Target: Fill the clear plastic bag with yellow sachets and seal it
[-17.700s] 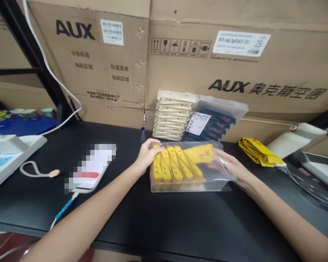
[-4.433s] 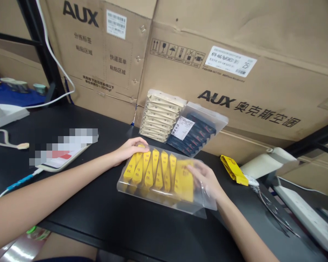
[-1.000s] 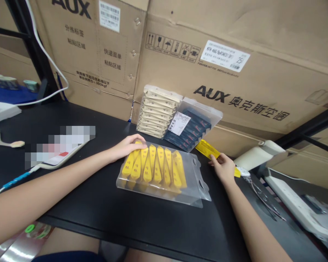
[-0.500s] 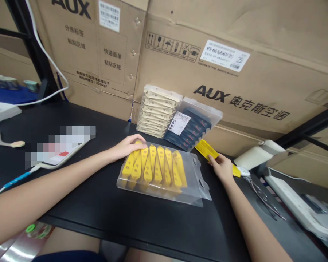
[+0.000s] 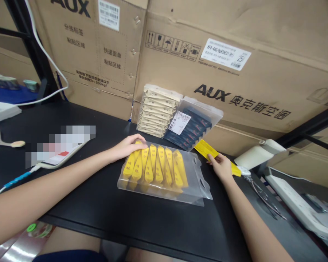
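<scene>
Left hand [image 5: 131, 146] gripping clear bag [image 5: 194, 174]'s far-left edge; right hand [image 5: 221, 165] pinching yellow packet [image 5: 206, 149] right of bag.

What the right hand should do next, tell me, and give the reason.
I'd bring the yellow packet in the right hand over to the flap end of the clear plastic case. The left hand is holding the case's far corner, and there seems to be room beside the row of yellow packets inside.
</scene>
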### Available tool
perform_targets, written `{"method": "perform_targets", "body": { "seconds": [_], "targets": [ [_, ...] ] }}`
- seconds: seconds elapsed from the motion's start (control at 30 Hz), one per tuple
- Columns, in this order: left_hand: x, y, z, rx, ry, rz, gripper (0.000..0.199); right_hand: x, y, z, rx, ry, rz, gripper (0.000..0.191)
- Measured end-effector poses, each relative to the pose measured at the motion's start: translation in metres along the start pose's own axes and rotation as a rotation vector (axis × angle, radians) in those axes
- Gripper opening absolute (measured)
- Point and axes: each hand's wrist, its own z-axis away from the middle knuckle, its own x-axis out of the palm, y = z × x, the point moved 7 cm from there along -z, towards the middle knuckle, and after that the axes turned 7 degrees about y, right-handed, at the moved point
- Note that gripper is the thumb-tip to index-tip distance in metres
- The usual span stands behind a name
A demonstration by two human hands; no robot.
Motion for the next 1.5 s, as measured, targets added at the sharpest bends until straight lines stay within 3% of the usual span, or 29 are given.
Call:
{"method": "perform_targets", "body": {
  "seconds": [1.1,1.5],
  "targets": [
    [0.003,-0.003,0.000,-0.013,-0.038,-0.032,0.037,0.010,-0.006,0.004,-0.090,-0.060,0.141,0.025],
    [0.004,0.005,0.005,0.048,-0.051,-0.137,0.033,0.016,-0.015,0.009,-0.125,-0.108,0.175,0.025]
  ]
}}
